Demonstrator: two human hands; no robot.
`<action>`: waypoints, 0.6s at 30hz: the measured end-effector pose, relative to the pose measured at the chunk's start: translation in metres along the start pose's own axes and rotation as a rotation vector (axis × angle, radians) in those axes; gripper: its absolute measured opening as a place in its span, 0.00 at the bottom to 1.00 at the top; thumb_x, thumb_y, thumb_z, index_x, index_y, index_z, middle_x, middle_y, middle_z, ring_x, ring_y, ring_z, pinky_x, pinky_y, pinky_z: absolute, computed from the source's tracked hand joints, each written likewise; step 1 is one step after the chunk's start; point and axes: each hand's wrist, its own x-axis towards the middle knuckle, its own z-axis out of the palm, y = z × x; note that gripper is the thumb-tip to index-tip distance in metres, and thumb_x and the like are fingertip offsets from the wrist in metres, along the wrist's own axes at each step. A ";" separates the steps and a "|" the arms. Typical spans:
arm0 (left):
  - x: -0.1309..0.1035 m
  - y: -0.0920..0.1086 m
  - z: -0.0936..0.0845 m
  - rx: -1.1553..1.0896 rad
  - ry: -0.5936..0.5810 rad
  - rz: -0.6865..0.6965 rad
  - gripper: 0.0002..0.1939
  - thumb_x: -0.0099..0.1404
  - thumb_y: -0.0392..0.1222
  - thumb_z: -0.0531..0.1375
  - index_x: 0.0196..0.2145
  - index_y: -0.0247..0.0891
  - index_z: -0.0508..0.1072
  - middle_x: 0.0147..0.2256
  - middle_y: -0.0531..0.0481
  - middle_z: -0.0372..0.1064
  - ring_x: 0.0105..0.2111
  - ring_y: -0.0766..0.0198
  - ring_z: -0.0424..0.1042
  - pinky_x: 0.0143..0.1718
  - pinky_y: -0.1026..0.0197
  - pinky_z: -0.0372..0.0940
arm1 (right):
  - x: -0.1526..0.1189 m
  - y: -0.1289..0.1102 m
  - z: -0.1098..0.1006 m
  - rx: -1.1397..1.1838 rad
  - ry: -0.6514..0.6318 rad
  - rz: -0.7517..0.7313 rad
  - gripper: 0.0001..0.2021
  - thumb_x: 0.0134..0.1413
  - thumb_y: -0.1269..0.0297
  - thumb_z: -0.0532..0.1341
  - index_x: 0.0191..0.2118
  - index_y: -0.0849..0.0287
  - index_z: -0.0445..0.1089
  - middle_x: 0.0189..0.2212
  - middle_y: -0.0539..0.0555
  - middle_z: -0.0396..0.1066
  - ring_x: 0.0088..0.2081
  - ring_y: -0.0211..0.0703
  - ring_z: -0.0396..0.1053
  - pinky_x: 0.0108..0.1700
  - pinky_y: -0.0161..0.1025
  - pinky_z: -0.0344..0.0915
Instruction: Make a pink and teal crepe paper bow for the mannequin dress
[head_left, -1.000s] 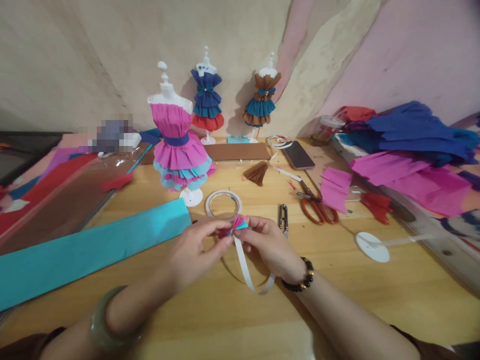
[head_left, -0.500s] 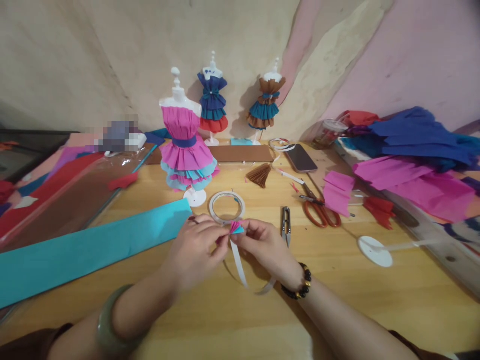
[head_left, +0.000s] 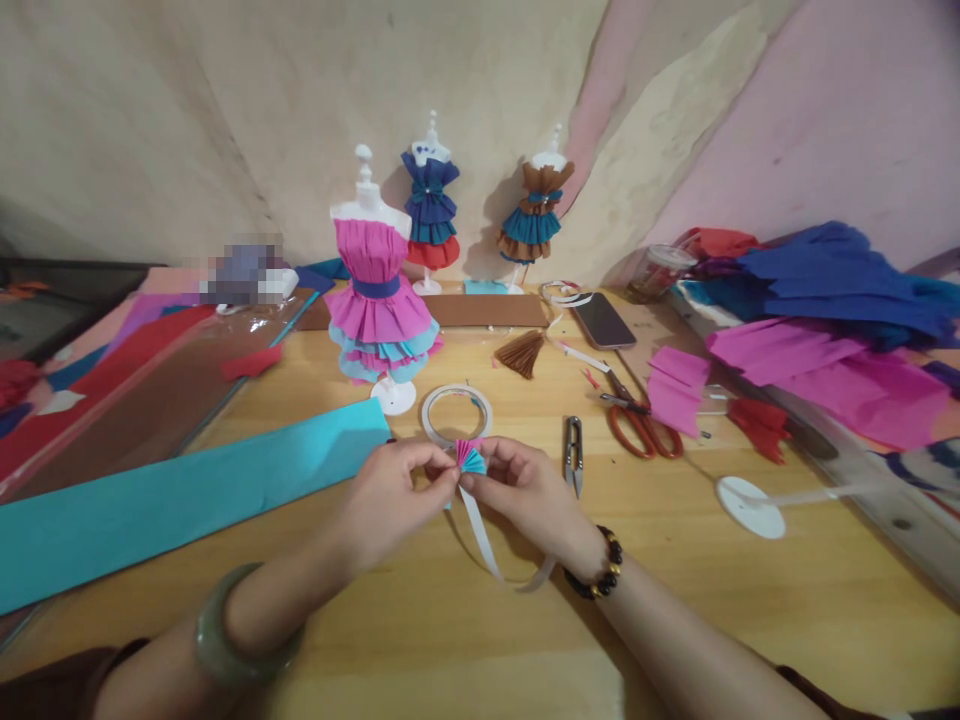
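2 dark brown sleeves [head_left: 64, 684], 1 green bangle [head_left: 212, 628] at left, 1 black-and-gold beaded bracelet [head_left: 613, 572] at right.

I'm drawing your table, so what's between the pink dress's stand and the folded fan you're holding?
In the head view, the white roll of tape lies between the stand's round base and the pleated pink-and-blue fan.
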 end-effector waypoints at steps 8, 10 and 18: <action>0.003 0.000 -0.012 0.060 0.090 0.155 0.06 0.59 0.37 0.57 0.26 0.39 0.74 0.29 0.53 0.76 0.31 0.62 0.72 0.36 0.61 0.63 | -0.002 -0.005 -0.003 0.126 -0.053 0.091 0.20 0.39 0.69 0.73 0.43 0.57 0.73 0.30 0.47 0.77 0.32 0.34 0.73 0.40 0.34 0.68; 0.004 0.002 -0.017 0.072 0.062 0.189 0.07 0.60 0.37 0.56 0.26 0.39 0.74 0.29 0.52 0.76 0.32 0.62 0.72 0.37 0.61 0.63 | -0.003 -0.006 -0.004 0.169 -0.064 0.122 0.22 0.40 0.71 0.72 0.45 0.57 0.73 0.31 0.47 0.78 0.31 0.34 0.73 0.38 0.34 0.68; 0.006 0.000 -0.034 0.402 0.023 0.463 0.11 0.65 0.38 0.53 0.30 0.41 0.75 0.32 0.51 0.77 0.35 0.60 0.72 0.40 0.58 0.59 | -0.006 -0.012 -0.005 0.437 -0.135 0.261 0.27 0.38 0.77 0.72 0.49 0.56 0.72 0.38 0.50 0.78 0.28 0.30 0.73 0.31 0.28 0.69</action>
